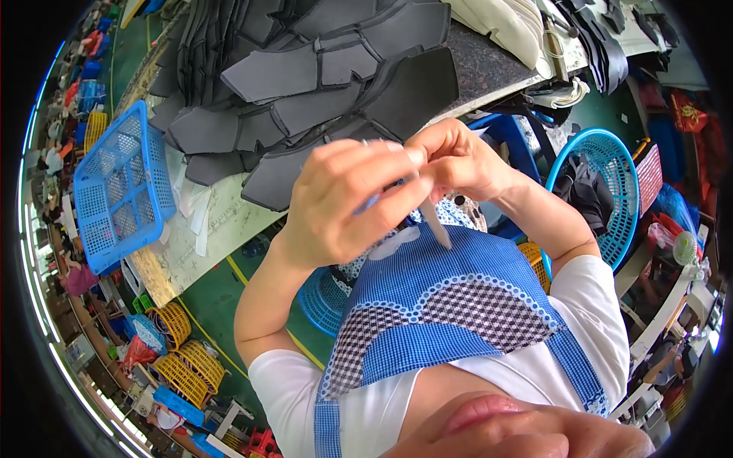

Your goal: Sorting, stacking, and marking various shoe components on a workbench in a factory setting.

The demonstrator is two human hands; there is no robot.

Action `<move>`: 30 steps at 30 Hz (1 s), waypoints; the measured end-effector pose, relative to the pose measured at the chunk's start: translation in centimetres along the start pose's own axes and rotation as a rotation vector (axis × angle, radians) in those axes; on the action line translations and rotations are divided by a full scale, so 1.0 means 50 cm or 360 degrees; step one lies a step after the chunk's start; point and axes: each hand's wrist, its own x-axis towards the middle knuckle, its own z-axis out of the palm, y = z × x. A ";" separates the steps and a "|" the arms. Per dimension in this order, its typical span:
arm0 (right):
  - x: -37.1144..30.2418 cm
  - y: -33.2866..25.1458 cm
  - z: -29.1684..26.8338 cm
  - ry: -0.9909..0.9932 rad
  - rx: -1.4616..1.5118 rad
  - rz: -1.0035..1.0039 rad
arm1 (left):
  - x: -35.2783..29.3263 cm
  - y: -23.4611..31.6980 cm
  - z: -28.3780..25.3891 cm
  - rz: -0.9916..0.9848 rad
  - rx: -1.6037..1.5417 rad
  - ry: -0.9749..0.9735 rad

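Note:
In front of my chest, my left hand and my right hand meet at the fingertips. Both are closed in a pinch. From between the fingers a narrow pale strip hangs down against the blue checked apron. Its upper end is hidden by my fingers. Just beyond my hands, dark grey cut panels with black seams lie in overlapping stacks on the table.
A blue plastic basket stands at the table's left edge. On the right, a round blue basket holds black material. White pieces lie at the far right of the table. Yellow baskets stand on the green floor at left.

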 end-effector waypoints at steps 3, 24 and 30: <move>-0.004 0.011 -0.002 -0.0159 -0.0061 -0.0144 | 0.002 0.001 -0.004 -0.0131 -0.0137 -0.0032; -0.371 0.196 -0.375 0.1211 -0.2310 0.1185 | -0.178 0.120 -0.083 -0.2020 -0.2120 -0.0119; -0.055 -0.003 -0.049 0.0058 -0.1161 -0.0372 | -0.157 0.059 -0.039 -0.2224 -0.2592 0.0359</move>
